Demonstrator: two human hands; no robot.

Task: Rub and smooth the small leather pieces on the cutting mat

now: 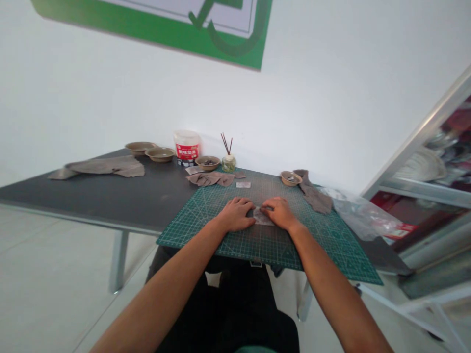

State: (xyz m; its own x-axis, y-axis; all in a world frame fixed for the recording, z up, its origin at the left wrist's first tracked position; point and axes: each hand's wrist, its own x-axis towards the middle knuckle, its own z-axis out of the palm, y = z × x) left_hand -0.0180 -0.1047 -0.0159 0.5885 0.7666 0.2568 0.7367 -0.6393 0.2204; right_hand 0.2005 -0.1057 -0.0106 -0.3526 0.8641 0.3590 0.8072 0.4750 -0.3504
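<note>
A small light-grey patterned piece, of paper or cloth, lies on the green cutting mat in front of me. My left hand rests palm down at its left side, fingers stretched out and the thumb against its edge. From the right, my right hand bends over the piece with fingers and thumb drawn together in a pinch. What is between those fingertips is too small to make out. Farther back on the mat is a similar pale rectangular piece.
Brown cloths lie behind the mat, with another cloth at right. A bowl with dark bits, a white tub and a reed diffuser stand near the wall. A small bowl and plastic bag are right.
</note>
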